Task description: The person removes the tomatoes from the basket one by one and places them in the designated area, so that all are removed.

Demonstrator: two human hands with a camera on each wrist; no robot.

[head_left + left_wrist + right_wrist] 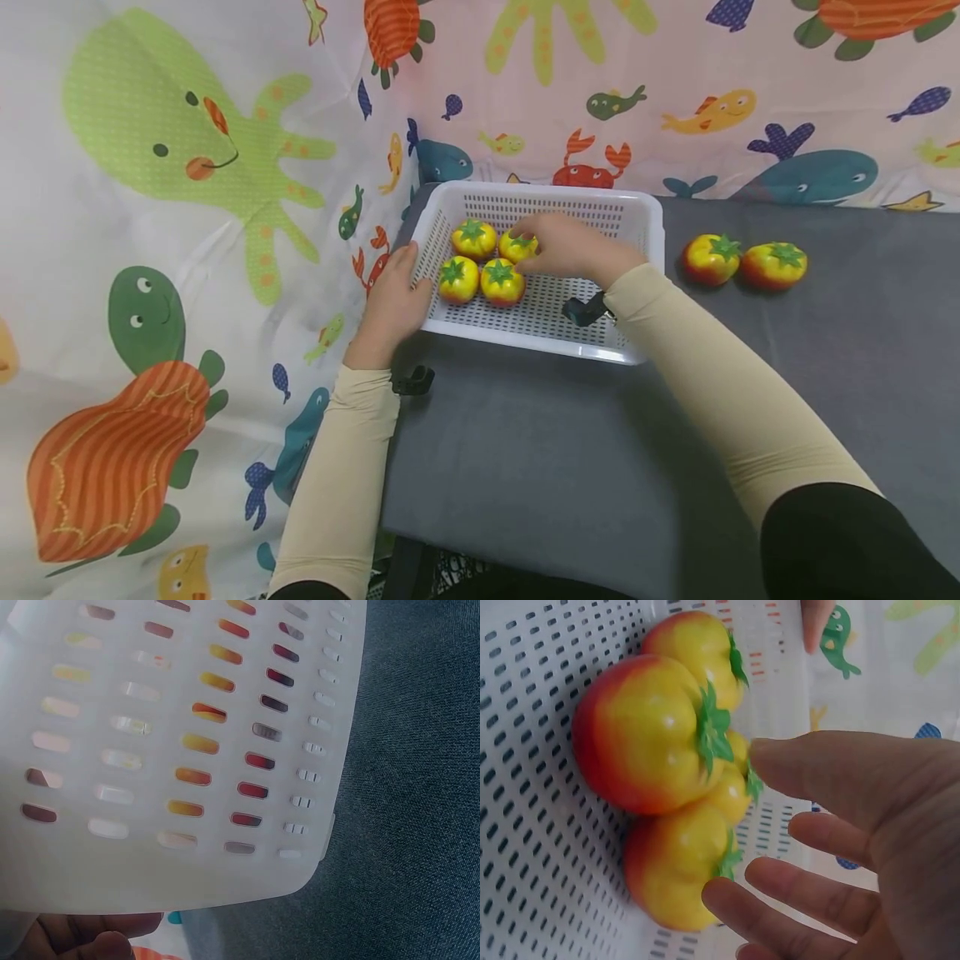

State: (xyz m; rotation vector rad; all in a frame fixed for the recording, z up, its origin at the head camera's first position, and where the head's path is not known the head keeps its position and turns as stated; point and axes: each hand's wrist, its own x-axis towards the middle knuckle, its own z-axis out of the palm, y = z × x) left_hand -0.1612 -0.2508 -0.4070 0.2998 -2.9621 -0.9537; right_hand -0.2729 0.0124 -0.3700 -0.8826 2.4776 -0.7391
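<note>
A white perforated plastic basket point(547, 332) stands on a dark grey table. Inside, at its left end, several glossy yellow-and-red tomatoes point(459, 280) with green leafy tops sit close together. My left hand point(393, 304) holds the basket's left end by the rim; in the left wrist view the outer wall point(112, 870) hides most of it. Over the tomatoes reaches my right hand point(566, 246), partly covering the back right one point(517, 247). In the right wrist view its fingers point(795, 904) are spread apart with nothing gripped, the thumb close to a leafy top.
Two more tomatoes point(710, 259) lie side by side on the table point(862, 333), right of the basket. A cloth printed with sea animals point(510, 108) hangs behind the table and along its left side. The table's left edge runs beneath my left forearm.
</note>
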